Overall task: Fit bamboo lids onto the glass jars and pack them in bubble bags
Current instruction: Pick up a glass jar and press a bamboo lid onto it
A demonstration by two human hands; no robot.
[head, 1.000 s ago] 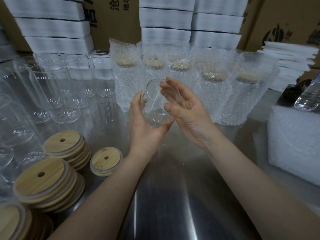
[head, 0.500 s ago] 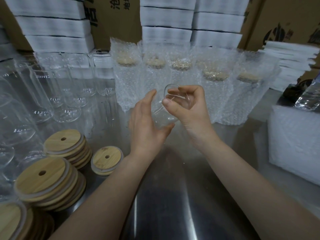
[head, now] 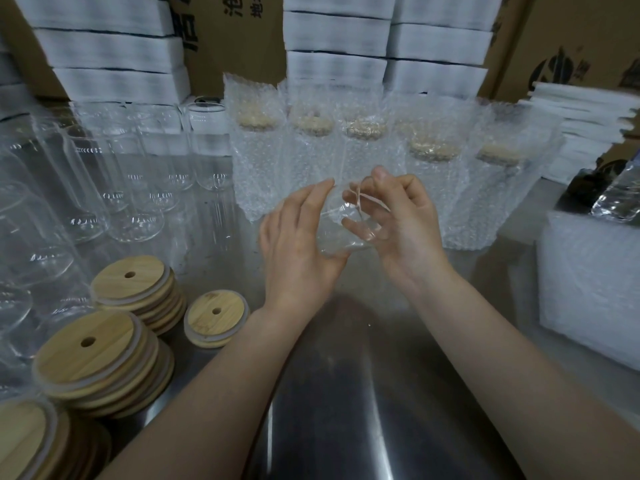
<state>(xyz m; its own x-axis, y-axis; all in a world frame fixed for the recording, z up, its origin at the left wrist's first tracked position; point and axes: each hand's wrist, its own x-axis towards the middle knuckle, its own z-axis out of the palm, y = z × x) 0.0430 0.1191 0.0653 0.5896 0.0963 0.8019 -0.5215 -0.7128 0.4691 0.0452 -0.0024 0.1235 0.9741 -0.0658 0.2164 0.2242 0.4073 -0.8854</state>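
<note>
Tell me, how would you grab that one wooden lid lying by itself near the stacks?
Pinch the bamboo lid by its round rim from above, thumb and fingers on opposite edges. It lies flat on the metal table, hole up, so only the edge offers a hold. Come from its right, since the lid stacks crowd its left.

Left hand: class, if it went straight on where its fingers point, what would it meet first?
Probably the bubble-bagged jars behind the glass jar that the left hand holds; depth is unclear.
</note>
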